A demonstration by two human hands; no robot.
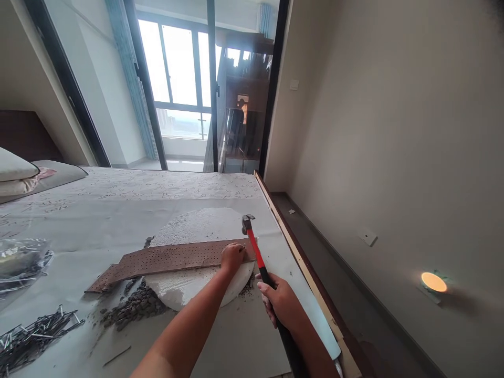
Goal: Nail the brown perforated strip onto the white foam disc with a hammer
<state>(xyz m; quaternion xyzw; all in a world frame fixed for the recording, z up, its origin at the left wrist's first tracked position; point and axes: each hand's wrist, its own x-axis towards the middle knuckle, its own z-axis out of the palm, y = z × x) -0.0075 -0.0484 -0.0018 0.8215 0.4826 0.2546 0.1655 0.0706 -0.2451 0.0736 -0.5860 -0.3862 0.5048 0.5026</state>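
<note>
My left hand [233, 256] rests on the right part of a long brown board [173, 258] dotted with many small holes. Its fingers are pinched together around what looks like a thin nail [244, 247] standing on the board. My right hand [280, 300] is wrapped round the handle of a claw hammer [256, 248] with a red and black handle. The hammer's metal head is raised just above and right of my left hand. Beneath the board lies a round white foam slab [185, 289], and a shorter brown piece [101, 281] pokes out at the board's left end.
Dark rubble [137, 307] lies left of the foam. A pile of nails [35, 336] and a plastic bag [23, 262] of nails are at the far left. A wooden edge [299, 252] runs along the right, beside the wall.
</note>
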